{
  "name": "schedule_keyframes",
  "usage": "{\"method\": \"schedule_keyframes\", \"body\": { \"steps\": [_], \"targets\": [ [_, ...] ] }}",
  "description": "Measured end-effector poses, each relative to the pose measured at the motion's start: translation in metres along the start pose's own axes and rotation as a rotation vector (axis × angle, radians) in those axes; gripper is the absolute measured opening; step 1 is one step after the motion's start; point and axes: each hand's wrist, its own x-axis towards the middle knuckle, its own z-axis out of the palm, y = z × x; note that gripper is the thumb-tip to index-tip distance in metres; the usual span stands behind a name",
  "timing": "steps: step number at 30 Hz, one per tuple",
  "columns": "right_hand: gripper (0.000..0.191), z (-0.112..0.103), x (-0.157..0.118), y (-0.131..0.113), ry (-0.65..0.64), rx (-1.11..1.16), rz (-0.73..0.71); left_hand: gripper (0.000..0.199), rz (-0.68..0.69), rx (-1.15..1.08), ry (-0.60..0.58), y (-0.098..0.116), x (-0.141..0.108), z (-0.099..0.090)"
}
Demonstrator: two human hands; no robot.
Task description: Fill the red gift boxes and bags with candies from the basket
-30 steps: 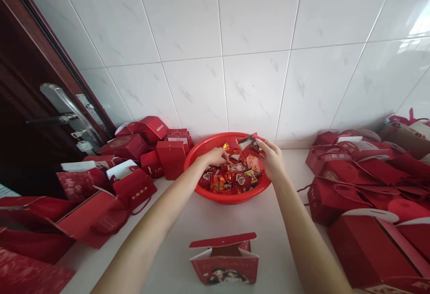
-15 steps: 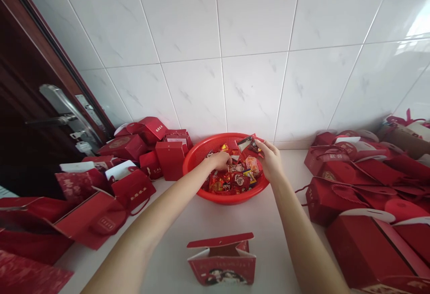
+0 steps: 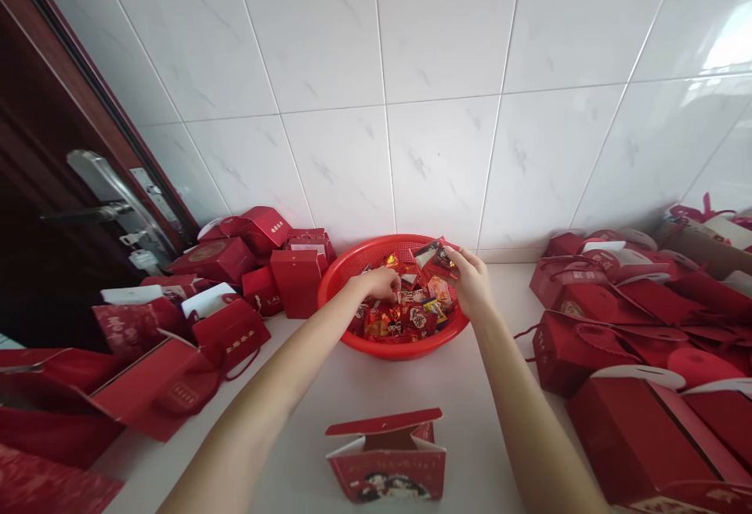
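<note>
A round red plastic basket [image 3: 395, 351] stands against the tiled wall, with several wrapped candies [image 3: 417, 318] in it. My left hand [image 3: 383, 284] reaches into the basket with its fingers curled down among the candies; what its fingertips hold, if anything, is hidden. Over the basket's right side, my right hand [image 3: 470, 275] pinches candy packets [image 3: 433, 254] in clear and red wrappers. Nearer to me, a red gift box [image 3: 388, 467] with a printed cartoon couple stands with its top open.
Red gift boxes and bags [image 3: 217, 326] crowd the left side, below a dark door with a metal handle [image 3: 117, 200]. More red boxes [image 3: 640, 420] line the right, with a brown carton [image 3: 699, 244] behind them. White tiles [image 3: 440, 161] rise behind the basket.
My left hand has shifted very slightly within the basket, its fingers still curled. My right hand keeps its hold on the candy packets almost unmoved. The view has tilted slightly.
</note>
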Motion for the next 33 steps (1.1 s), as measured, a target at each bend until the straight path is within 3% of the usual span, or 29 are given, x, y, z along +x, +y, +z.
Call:
{"method": "schedule_keyframes", "body": {
  "steps": [5,8,11,16,23,27,29,30,33],
  "targets": [
    [0.032,0.001,0.001,0.003,0.015,-0.062,-0.010,0.036,0.119,-0.249,0.345,0.009,-0.004,-0.025],
    [0.032,0.002,0.001,0.005,0.021,-0.114,-0.005,0.056,0.225,-0.407,0.454,0.025,-0.009,-0.027],
    [0.035,0.002,0.002,0.006,0.018,-0.150,-0.005,0.058,0.307,-0.492,0.431,0.048,-0.015,-0.017],
    [0.041,-0.002,0.002,0.004,-0.005,-0.181,0.008,0.032,0.416,-0.403,0.393,0.076,-0.024,0.003],
    [0.047,-0.004,0.001,0.003,-0.095,-0.217,-0.013,0.028,0.435,-0.291,0.362,0.076,-0.027,0.008],
    [0.047,-0.004,0.002,0.006,-0.047,-0.188,-0.065,0.033,0.378,-0.316,0.371,0.068,-0.031,-0.001],
    [0.045,-0.005,0.004,0.008,0.004,-0.175,-0.094,0.024,0.361,-0.302,0.313,0.065,-0.036,-0.005],
    [0.044,-0.005,0.005,0.009,0.028,-0.169,-0.106,0.019,0.362,-0.267,0.225,0.064,-0.039,-0.005],
    [0.042,-0.004,0.006,0.009,0.071,-0.156,-0.126,0.008,0.377,-0.047,-0.172,0.065,-0.049,0.003]
  ]
}}
